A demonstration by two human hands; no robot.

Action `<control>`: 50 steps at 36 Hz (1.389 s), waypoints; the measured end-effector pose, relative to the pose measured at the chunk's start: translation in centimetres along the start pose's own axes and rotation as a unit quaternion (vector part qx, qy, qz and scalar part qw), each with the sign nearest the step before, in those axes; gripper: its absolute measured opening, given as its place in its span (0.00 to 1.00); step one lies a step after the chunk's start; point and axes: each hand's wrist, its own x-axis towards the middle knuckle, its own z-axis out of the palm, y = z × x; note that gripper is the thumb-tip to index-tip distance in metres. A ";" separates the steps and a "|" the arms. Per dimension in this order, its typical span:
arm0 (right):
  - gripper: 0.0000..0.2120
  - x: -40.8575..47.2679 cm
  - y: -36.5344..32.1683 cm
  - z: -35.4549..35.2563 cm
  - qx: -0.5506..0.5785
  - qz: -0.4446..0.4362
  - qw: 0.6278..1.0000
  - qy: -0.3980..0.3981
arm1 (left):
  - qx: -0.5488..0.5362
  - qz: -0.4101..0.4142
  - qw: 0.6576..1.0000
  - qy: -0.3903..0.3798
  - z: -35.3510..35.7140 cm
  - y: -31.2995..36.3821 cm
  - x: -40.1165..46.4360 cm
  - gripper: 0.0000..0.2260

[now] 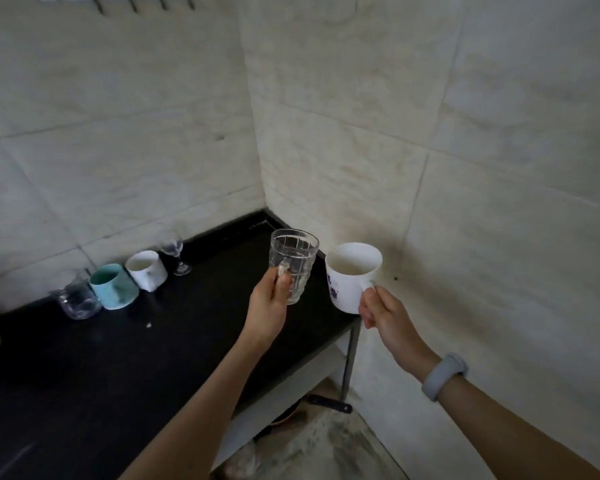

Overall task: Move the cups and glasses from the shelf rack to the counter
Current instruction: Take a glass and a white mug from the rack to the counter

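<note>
My left hand (269, 306) grips a clear ribbed glass mug (294, 263) by its handle, upright above the right part of the black counter (125, 351). My right hand (381, 311) pinches the handle of a white mug with a blue print (352, 275), held in the air just past the counter's right end. Along the wall on the counter stand a wine glass (177, 256), a white cup (146, 270), a teal cup (113, 285) and a short clear glass (78, 299).
Tiled walls meet in a corner behind the counter. A lower shelf (291, 386) and a metal leg (349, 362) show under the counter's right end. A dark pan handle (329, 403) sticks out below. Metal hooks (146, 2) hang at the top left.
</note>
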 end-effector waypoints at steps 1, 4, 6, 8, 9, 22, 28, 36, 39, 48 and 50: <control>0.16 1.6 0.3 0.3 0.003 0.006 1.000 -0.011 | 0.002 -0.013 1.000 0.013 -0.3 -0.5 0.9 0.08; 0.15 6.2 1.4 1.5 0.002 0.022 0.999 -0.045 | 0.000 -0.056 0.997 0.053 -1.2 -2.5 3.6 0.09; 0.16 9.1 2.1 2.7 -0.001 0.032 0.997 -0.073 | -0.001 -0.081 0.994 0.078 -2.0 -3.9 5.2 0.10; 0.16 11.9 2.8 4.1 -0.006 0.042 0.995 -0.093 | 0.000 -0.098 0.990 0.097 -2.8 -5.4 6.9 0.10; 0.16 13.3 3.2 5.0 -0.005 0.050 0.993 -0.103 | 0.000 -0.107 0.989 0.106 -3.3 -6.2 7.7 0.10; 0.15 31.0 9.5 18.8 -0.026 0.147 0.977 -0.150 | -0.042 -0.253 0.949 0.184 -9.7 -20.9 20.2 0.11; 0.15 37.6 13.0 24.6 -0.036 0.161 0.973 -0.159 | -0.018 -0.256 0.948 0.189 -12.0 -27.0 25.0 0.09; 0.15 43.3 16.2 28.6 -0.016 0.159 0.973 -0.167 | 0.014 -0.237 0.947 0.214 -13.0 -31.5 28.3 0.10; 0.14 44.4 16.9 29.3 -0.008 0.164 0.971 -0.172 | 0.011 -0.240 0.944 0.225 -13.2 -32.4 28.9 0.10; 0.14 46.3 18.3 30.9 0.016 0.171 0.967 -0.187 | 0.022 -0.233 0.946 0.226 -13.6 -34.0 30.0 0.09; 0.14 46.3 18.4 31.1 0.020 0.176 0.964 -0.196 | 0.030 -0.228 0.947 0.225 -13.6 -34.2 30.1 0.09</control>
